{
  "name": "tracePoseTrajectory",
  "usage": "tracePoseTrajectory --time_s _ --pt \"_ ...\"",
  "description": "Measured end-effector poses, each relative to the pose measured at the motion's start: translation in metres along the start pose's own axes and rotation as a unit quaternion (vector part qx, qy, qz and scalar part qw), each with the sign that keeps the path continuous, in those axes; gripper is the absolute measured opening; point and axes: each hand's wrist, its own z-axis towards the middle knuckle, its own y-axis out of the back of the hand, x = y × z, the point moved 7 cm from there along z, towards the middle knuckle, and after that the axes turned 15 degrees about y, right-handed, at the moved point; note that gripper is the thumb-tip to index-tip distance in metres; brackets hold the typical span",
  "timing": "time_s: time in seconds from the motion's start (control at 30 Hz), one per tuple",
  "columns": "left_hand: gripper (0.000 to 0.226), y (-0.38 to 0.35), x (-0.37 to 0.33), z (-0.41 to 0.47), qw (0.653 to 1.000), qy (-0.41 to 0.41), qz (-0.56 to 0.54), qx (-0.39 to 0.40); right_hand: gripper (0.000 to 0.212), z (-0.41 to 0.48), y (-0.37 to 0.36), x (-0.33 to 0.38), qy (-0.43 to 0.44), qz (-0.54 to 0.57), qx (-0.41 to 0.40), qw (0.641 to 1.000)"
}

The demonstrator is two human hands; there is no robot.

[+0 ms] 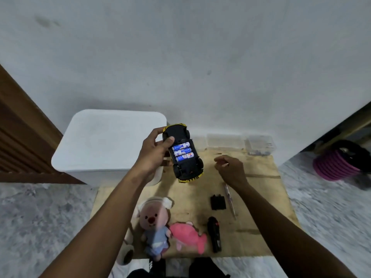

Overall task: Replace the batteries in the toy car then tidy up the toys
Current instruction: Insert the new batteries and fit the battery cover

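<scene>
Upturned toy car (188, 171) gripped by left hand (153, 153).
Batteries (183, 152) are exposed beside the thumb; right of the grip, the hold of the right hand (230, 169) cannot be told.

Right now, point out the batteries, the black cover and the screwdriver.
batteries (182, 152): head view, middle cell's label.
black cover (218, 202): head view, its centre.
screwdriver (230, 199): head view, its handle.
</scene>
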Motion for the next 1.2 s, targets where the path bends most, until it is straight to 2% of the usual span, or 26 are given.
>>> tracePoseTrajectory --time_s 0.07,0.13,0.23,0.33,0.5,0.67,0.83,1.03,1.2 --pt "0.028 0.003 0.003 0.0 1.0 0.002 -0.002 -0.005 0.028 -0.016 -0.023 -0.039 -0.039 -0.08 0.135 0.987" --pt "0.027 0.005 0.004 0.0 1.0 0.003 -0.002 -0.007 0.046 -0.035 -0.04 -0.064 -0.073 -0.119 0.229 0.963" --pt "0.026 0.007 0.003 -0.001 1.0 0.004 0.003 -0.011 0.066 -0.053 -0.056 -0.078 -0.078 -0.173 0.32 0.928" --pt "0.026 0.009 0.003 -0.002 1.0 0.003 0.011 -0.011 0.075 -0.06 -0.065 -0.081 -0.048 -0.234 0.359 0.902" --pt "0.026 0.01 0.006 -0.002 1.0 0.005 0.015 -0.015 0.068 -0.056 -0.066 -0.081 -0.047 -0.252 0.355 0.899" --pt "0.026 0.011 0.008 -0.002 1.0 0.005 0.012 -0.016 0.045 -0.052 -0.063 -0.08 -0.03 -0.238 0.339 0.91" --pt "0.025 0.012 0.009 -0.004 1.0 0.004 0.015 -0.015 0.02 -0.044 -0.057 -0.076 -0.031 -0.136 0.329 0.934" --pt "0.025 0.01 0.01 -0.008 1.0 0.005 0.011 -0.012 0.011 -0.023 -0.022 -0.035 -0.035 0.02 0.29 0.956" --pt "0.025 0.012 0.008 -0.012 1.0 0.003 0.0 -0.007 0.018 -0.002 0.023 0.028 -0.019 0.2 0.186 0.962"
